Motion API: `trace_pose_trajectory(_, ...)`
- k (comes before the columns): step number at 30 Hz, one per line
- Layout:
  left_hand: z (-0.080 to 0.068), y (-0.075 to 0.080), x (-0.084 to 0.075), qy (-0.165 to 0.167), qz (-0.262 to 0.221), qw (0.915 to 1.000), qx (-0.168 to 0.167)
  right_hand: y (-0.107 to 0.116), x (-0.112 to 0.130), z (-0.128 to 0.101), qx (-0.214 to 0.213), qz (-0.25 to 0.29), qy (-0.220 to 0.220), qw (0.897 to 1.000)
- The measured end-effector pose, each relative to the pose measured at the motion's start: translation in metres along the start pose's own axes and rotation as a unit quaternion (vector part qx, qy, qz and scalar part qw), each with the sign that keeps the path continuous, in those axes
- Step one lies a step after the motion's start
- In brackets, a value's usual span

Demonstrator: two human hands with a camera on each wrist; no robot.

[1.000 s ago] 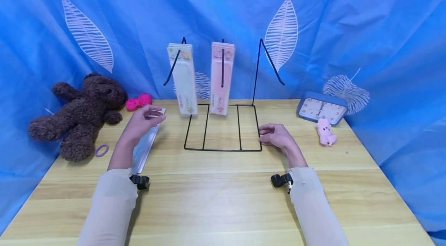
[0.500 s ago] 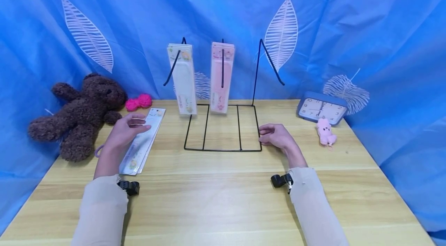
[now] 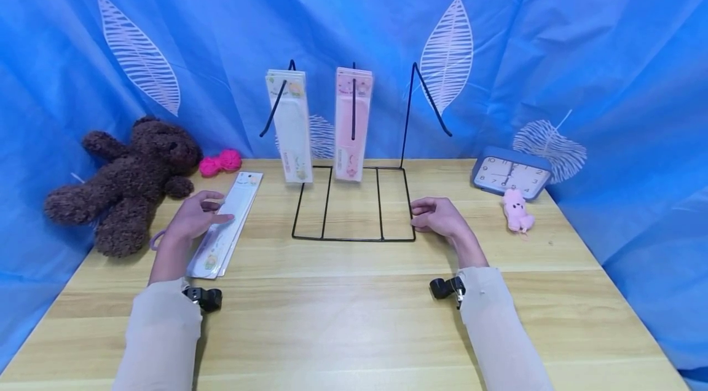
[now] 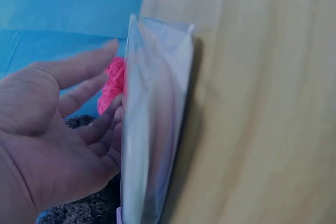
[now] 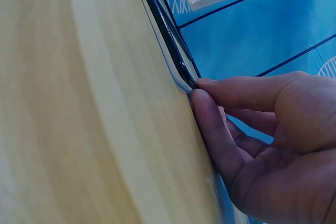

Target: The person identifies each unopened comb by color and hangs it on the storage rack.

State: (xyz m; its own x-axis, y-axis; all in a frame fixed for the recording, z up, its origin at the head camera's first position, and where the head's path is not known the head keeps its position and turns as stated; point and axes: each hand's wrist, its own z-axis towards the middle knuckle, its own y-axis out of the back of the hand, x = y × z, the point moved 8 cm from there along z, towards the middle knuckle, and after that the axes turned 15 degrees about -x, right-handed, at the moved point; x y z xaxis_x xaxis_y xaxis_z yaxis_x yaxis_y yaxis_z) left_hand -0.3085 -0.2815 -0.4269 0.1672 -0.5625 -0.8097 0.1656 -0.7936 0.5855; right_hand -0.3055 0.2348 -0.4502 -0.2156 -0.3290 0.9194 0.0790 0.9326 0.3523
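Flat clear packs (image 3: 214, 249) holding pale combs lie at the left of the table, overlapping one another. My left hand (image 3: 193, 217) is at their left side, thumb stretched over the pack and fingers at its edge; in the left wrist view the thumb stands apart from the plastic (image 4: 152, 124). My right hand (image 3: 439, 217) pinches the front right corner of a black wire rack's base (image 3: 354, 238) between thumb and forefinger, seen close in the right wrist view. White comb packs (image 3: 292, 139) hang on the rack's left hook, pink comb packs (image 3: 348, 160) on its middle hook. The right hook (image 3: 434, 105) is bare.
A brown teddy bear (image 3: 133, 182), a purple ring (image 3: 157, 240) and a pink yarn bundle (image 3: 220, 162) lie beyond the left hand. On the right stand a blue clock (image 3: 511, 173) and a small pink plush toy (image 3: 517, 211). A blue curtain (image 3: 354, 3) closes the back.
My left hand has moved back and left from over the packs' far end to their left side, dipping slightly at the end. The right hand keeps its place on the rack.
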Motion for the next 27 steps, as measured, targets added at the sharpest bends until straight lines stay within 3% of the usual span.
trace_pose_trajectory(10, 0.005, 0.003, 0.008, 0.007, 0.039, 0.9992, -0.002, 0.0, -0.001, 0.001, 0.001, 0.004, -0.001, 1.0)
trace_pose_trajectory(17, 0.004, 0.008, 0.008, 0.013, 0.021, 0.9997, 0.0, -0.002, -0.001, 0.002, 0.003, 0.005, -0.002, 1.0)
trace_pose_trajectory(27, -0.002, 0.022, -0.009, -0.015, -0.003, 0.999, -0.043, -0.001, -0.002, 0.001, 0.002, 0.004, -0.001, 1.0)
